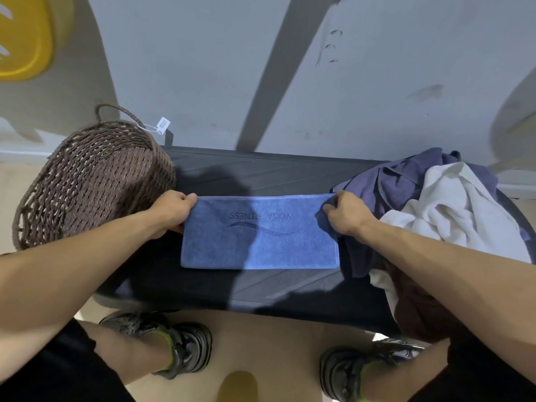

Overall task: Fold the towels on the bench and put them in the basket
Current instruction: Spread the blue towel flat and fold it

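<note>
Towel (260, 245), blue, lay flat on the table (261, 172) beside the basket (87, 175), left hand (171, 211) and right hand (345, 214) pinching its far corners; the next fold likely needed edges matched evenly.

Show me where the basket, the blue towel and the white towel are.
basket (87, 181): head view, on its woven inner wall.
blue towel (261, 245): head view, on its flat middle, below the logo.
white towel (452, 204): head view, on its crumpled top.

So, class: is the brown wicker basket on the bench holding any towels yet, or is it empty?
Empty, as far as visible: the basket shows only bare weave inside, tipped toward the camera. The blue towel lies on the bench.
</note>
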Tool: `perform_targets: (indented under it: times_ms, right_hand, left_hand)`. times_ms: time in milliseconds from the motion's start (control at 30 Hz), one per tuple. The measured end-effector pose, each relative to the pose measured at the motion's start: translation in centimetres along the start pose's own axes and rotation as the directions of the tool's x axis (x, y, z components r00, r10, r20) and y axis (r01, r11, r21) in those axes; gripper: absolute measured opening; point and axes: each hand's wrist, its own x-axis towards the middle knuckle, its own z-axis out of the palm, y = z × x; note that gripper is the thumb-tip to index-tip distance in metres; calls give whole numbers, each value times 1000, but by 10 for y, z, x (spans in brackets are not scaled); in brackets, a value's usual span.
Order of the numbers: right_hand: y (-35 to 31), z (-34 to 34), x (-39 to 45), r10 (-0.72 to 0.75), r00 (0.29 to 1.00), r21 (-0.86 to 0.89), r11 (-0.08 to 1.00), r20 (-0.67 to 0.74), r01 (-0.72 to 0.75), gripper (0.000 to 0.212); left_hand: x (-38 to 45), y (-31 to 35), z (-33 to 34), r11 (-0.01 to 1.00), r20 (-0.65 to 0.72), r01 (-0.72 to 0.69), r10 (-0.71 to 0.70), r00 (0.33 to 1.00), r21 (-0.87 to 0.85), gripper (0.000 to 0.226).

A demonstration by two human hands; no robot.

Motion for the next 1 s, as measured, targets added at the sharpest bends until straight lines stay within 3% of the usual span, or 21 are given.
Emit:
perform_targets:
  times_ms: [67, 133, 233, 300, 467, 567, 667, 767, 900, 933, 1000]
  right_hand:
    - [0, 1, -2, 32, 999, 62, 998, -7, -32, 25]
    - [0, 0, -5, 99, 995, 155, 983, 17, -100, 39]
    - [-1, -5, -16, 160, 954, 160, 966, 252, -204, 49]
    - [1, -5, -21, 138, 938, 78, 982, 319, -171, 44]
    - [4, -6, -34, 32, 988, 130, 990, 150, -52, 28]
    - [8, -2, -46, 20, 997, 157, 987, 70, -31, 22]
    - [19, 10, -63, 70, 994, 256, 963, 81, -89, 26]
    - [27, 12, -68, 86, 996, 128, 988, 20, -88, 26]
    - [35, 7, -71, 36, 999, 10, 999, -11, -36, 26]
    - [41, 7, -73, 23, 1000, -32, 999, -12, -23, 28]
    - [54, 8, -79, 18, 1000, -80, 997, 9, -18, 38]
  left_hand:
    - [-3, 0, 1, 997, 76, 62, -58, 995, -52, 36]
    - [-6, -2, 1, 997, 140, 83, -83, 987, 5, 35]
    - [-9, -3, 3, 994, 188, 66, -83, 979, 92, 25]
    - [-10, -4, 5, 997, 146, 21, -32, 989, 77, 23]
    - [-18, -9, 6, 994, 0, -102, 102, 995, 24, 27]
    - [-24, -22, 14, 997, 107, -48, 54, 993, -62, 25]
    - [-29, -34, 22, 998, 127, -59, 53, 990, 39, 20]
    - [-38, -33, 24, 978, 51, -122, 115, 992, 172, 21]
    - [-63, -19, 21, 825, 146, -144, 76, 986, 546, 32]
    - [-71, -13, 22, 720, 124, -135, 68, 990, 681, 34]
    - [-82, -2, 28, 417, 74, -168, 232, 970, 893, 43]
